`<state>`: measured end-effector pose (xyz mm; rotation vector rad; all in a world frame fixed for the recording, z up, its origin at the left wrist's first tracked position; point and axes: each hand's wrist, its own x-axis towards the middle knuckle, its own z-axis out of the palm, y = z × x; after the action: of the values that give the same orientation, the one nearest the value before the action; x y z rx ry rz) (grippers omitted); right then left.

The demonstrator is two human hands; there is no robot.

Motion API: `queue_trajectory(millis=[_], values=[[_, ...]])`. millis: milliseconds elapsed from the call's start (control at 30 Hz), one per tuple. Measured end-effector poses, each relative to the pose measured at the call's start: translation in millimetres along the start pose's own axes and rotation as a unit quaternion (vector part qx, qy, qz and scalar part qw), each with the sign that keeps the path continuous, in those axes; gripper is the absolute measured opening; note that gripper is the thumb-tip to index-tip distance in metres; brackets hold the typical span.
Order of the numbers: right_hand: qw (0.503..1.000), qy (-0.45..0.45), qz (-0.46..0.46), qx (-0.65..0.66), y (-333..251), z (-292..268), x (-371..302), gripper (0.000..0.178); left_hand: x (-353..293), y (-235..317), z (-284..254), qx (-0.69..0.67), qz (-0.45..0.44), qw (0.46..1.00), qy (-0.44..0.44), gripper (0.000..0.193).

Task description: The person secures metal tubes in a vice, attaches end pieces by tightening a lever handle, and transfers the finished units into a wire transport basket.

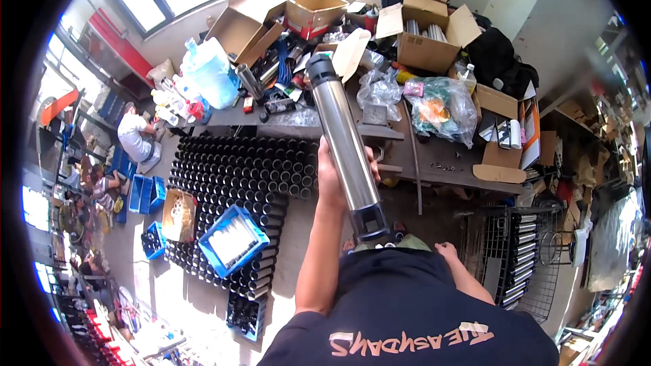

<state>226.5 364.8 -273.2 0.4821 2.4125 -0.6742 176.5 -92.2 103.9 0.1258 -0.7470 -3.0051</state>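
Note:
My left hand (331,186) is wrapped round a long brushed-steel cylinder (344,139) with a black cap on its upper end and a black, open-sided fitting on its lower end. The cylinder is held up in front of my body, tilted with its top toward the far left. Fingertips show along its right side; the palm is hidden behind it. Down by my right hip hangs my right hand (446,251), away from the cylinder. It is small in the picture, and its fingers cannot be made out clearly.
A cluttered workbench (454,166) holds cardboard boxes (424,51), plastic bags (444,108) and a clear blue jug (210,74). Many black tubes (237,169) stand on the floor at left, beside a blue crate (232,240). A wire cage (519,257) with steel tubes stands right. Another person (137,135) sits far left.

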Motion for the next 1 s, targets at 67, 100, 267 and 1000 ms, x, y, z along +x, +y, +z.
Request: queue_trajectory(millis=[67,100,267,1000], values=[[0.998,0.01,0.02,0.051,0.0,2.2,-2.8,0.051,1.4,-1.3,16.3,0.054,-0.019,0.997,0.058,0.072],[0.994,0.036,-0.03,0.095,-3.5,5.5,-1.8,0.044,3.7,-4.1,13.8,0.084,-0.06,0.992,0.077,0.072],[0.947,0.003,-0.192,0.257,-134.5,-61.5,-105.9,0.047,14.7,-58.7,21.8,0.27,-0.074,0.948,0.152,0.061],[0.709,0.235,0.273,0.606,373.7,-210.0,-179.2,0.057,-59.2,-558.7,-21.6,0.572,-0.44,0.682,-0.114,0.036]])
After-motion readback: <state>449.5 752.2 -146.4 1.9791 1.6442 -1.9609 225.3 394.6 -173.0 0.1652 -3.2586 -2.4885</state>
